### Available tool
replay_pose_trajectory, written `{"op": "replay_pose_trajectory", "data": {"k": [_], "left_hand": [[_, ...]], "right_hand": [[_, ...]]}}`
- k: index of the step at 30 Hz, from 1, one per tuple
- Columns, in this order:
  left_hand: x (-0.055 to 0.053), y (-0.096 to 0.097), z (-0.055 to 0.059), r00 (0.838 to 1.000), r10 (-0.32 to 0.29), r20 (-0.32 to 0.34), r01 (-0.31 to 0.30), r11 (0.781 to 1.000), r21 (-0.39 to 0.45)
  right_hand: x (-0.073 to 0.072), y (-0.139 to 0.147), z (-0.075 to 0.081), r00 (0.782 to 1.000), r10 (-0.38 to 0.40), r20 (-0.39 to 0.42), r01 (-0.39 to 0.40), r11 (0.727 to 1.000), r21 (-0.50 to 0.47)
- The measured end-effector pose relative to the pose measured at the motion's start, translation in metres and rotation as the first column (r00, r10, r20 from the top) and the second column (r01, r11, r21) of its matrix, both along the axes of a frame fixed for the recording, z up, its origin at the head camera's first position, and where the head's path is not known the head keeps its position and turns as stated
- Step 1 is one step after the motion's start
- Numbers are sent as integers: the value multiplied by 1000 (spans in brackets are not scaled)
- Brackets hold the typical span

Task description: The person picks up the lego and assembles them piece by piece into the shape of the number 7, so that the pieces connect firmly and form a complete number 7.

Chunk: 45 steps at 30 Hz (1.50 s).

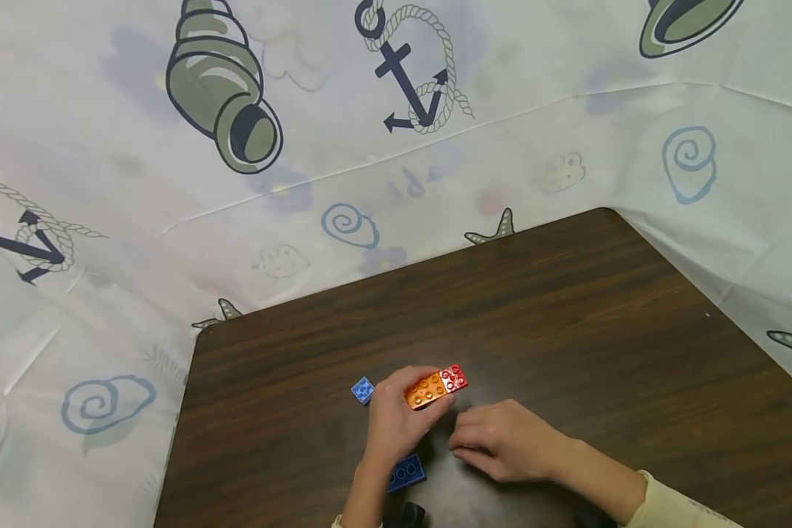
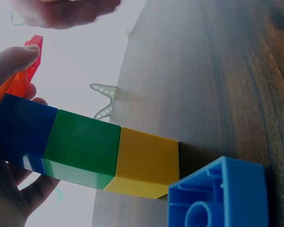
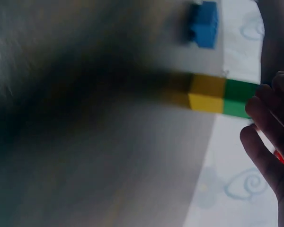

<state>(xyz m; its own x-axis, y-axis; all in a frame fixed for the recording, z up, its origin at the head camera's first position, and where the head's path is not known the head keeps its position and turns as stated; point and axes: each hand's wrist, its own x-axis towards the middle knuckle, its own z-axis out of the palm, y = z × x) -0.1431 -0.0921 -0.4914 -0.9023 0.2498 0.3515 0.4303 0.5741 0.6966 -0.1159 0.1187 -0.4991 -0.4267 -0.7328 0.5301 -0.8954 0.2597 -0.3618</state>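
Observation:
My left hand [image 1: 396,418] grips a stack of building bricks at its top, thumb and fingers on either side. An orange brick [image 1: 425,391] and a red brick [image 1: 453,378] form the upper part. Below them, in the left wrist view, come a blue brick [image 2: 23,127], a green brick [image 2: 83,146] and a yellow brick [image 2: 144,161], whose bottom is right at the tabletop. To the right of the stack, my right hand [image 1: 504,440] has its fingers loosely bent with nothing seen in them. A small light-blue brick [image 1: 363,390] lies hollow side up left of the stack.
A dark-blue brick [image 1: 406,473] lies on the brown wood-grain table [image 1: 534,315] beside my left wrist. A white cloth [image 1: 317,161] with sea motifs hangs behind the table and along its sides.

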Motion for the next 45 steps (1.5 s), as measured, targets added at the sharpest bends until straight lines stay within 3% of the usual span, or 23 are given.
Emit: {"op": "replay_pose_trajectory", "data": {"k": [5,10,20,29,37,45], "left_hand": [[0,0,-1,1000,1,14,-1,1000,7],[1,0,-1,1000,7,17,-8,1000,18],[0,0,-1,999,16,33,-17,1000,21],[2,3,0,998,33,58,-36,998,42],[2,3,0,997,37,61,-40,998,40],[1,3,-1,998,39,54,-41,998,38]], "right_hand": [[5,-11,-14,1000,15,2,-15,999,35],[7,-21,-24,1000,-19,-20,20,999,42],[14,-42,-38,997,-74,18,71,989,133],[18,-53,-41,994,-111,20,101,956,277],[20,-56,-41,999,-53,1,50,939,340],[21,-55,-43,998,-57,-4,54,936,348]]}}
